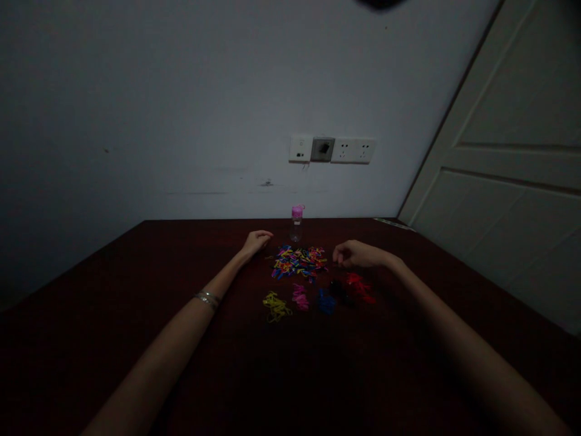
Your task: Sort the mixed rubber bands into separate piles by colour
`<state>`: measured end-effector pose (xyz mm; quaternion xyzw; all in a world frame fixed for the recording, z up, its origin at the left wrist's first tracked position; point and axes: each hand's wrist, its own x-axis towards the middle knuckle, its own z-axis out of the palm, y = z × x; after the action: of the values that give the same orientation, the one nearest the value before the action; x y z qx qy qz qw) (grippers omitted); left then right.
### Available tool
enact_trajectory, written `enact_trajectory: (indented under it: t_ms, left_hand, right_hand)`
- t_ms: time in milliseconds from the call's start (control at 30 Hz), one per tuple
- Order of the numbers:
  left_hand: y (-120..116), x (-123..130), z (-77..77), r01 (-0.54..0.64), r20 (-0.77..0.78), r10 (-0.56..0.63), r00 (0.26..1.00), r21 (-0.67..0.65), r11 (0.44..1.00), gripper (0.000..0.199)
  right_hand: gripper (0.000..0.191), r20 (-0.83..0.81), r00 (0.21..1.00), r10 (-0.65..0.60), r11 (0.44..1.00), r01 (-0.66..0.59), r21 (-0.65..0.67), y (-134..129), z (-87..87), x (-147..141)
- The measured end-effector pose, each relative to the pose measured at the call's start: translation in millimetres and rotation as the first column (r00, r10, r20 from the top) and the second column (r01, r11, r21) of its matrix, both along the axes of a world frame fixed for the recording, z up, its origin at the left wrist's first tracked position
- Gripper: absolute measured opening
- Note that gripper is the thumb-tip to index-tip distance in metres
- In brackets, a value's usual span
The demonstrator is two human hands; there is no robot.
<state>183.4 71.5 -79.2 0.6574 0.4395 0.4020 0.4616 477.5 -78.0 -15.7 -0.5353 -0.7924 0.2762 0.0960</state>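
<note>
A mixed heap of small coloured loops, which look like rubber bands, lies on the dark red table. My left hand rests on the table just left of the heap, its fingers loosely stretched toward the right and nothing visible in them. At the heap's right edge, my right hand has its fingers curled together; whatever they hold, if anything, is too small and dark to see. Nearer to me lie single-colour piles: yellow, pink, blue, black and red.
Behind the heap stands a clear bottle with a pink cap. The table meets a pale wall with sockets. A panelled door is on the right. The light is dim.
</note>
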Motion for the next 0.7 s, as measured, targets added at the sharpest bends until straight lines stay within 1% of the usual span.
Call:
enact_trajectory:
  t_ms: [133,200,267,333,433,500,600,700]
  left_hand:
    - [1.6,-1.2,3.2,0.069,-0.092,-0.063,0.994,0.061,0.996,0.027]
    - [1.8,-2.6,8.6,0.13,-0.17,-0.111,0.979,0.11,0.985,0.026]
    - [0.5,-4.9,17.4,0.223,-0.269,-0.177,0.947,0.149,0.963,0.024]
    - [-2.5,-7.7,28.4,0.341,-0.392,-0.259,0.883,0.154,0.927,0.022]
    - [-8.8,-10.8,45.3,0.471,-0.556,-0.351,0.753,0.084,0.878,0.018]
    - [-14.1,-10.8,54.4,0.522,-0.626,-0.407,0.665,0.0,0.853,0.017]
    - [-24.8,-7.4,63.2,0.575,-0.695,-0.484,0.531,-0.124,0.809,0.016]
    - [-38.2,-0.5,66.8,0.591,-0.771,-0.475,0.423,-0.163,0.79,0.014]
  right_hand:
    - [0.03,0.055,0.998,-0.041,0.997,0.044,-0.057,5.0,-3.5,20.5]
    - [0.032,0.081,0.996,-0.047,0.996,0.054,-0.076,6.5,-5.7,26.1]
    - [0.034,0.103,0.993,-0.05,0.995,0.059,-0.083,6.9,-6.6,28.5]
    - [0.035,0.114,0.992,-0.058,0.995,0.066,-0.069,6.4,-5.7,28.3]
    - [0.034,0.117,0.99,-0.083,0.996,0.085,-0.014,5.2,-3.1,25.5]
    - [0.033,0.116,0.989,-0.089,0.996,0.088,0.013,4.8,-2.3,23.4]
    - [0.035,0.104,0.992,-0.077,0.997,0.077,0.005,4.8,-2.7,20.1]
    - [0.034,0.097,0.992,-0.076,0.997,0.078,-0.015,3.5,-2.8,15.7]
